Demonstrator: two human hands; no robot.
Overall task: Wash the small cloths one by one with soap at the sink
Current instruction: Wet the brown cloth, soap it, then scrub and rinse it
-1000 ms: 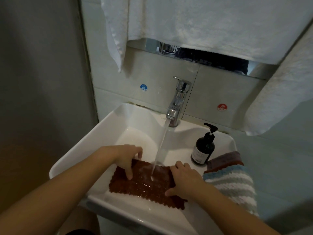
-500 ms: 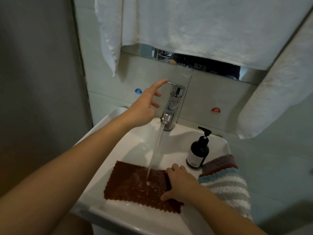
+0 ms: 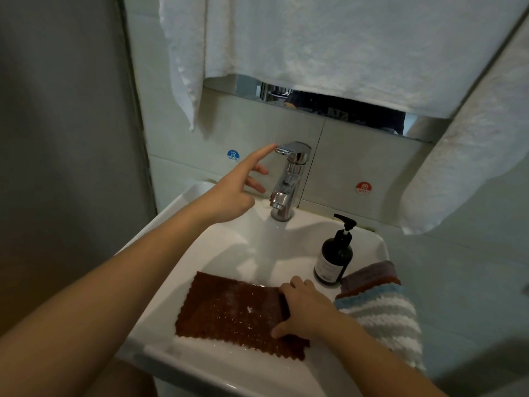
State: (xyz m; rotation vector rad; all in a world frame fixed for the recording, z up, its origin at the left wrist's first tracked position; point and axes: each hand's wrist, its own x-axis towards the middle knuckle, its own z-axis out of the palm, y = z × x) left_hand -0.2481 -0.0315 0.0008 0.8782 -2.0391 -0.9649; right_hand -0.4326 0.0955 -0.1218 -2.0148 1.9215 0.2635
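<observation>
Now reaching up with the left hand (image 3: 229,196), index finger stretched straight out and just touching the tip of the tap lever (image 3: 289,147), other fingers loose and holding nothing — placed there, most likely, to work the water; no stream visible under the spout at this instant. Meanwhile pinning the brown cloth (image 3: 229,310) flat on the floor of the sink (image 3: 183,282) with the right hand (image 3: 303,308), fingers curled over its right edge and thumb pressed down near the front corner, probably to stop the wet fabric sliding or bunching. Glistening with droplets, that cloth, so wetted already by the look of it and, as a guess, ready for soap. Standing handy on the back right of the basin rim, one dark pump bottle (image 3: 335,256), upright, just beyond the right hand. Waiting beside it on the right edge: a folded grey-and-rust cloth (image 3: 369,277) on top of a blue-and-white striped one (image 3: 383,316), parked clear of the basin, presumably for their turns. Counting up: three small cloths, one soap bottle, one tap, two wall stickers — blue cold sticker (image 3: 233,155), red hot sticker (image 3: 363,187) — and white towels (image 3: 329,47) hanging overhead.
</observation>
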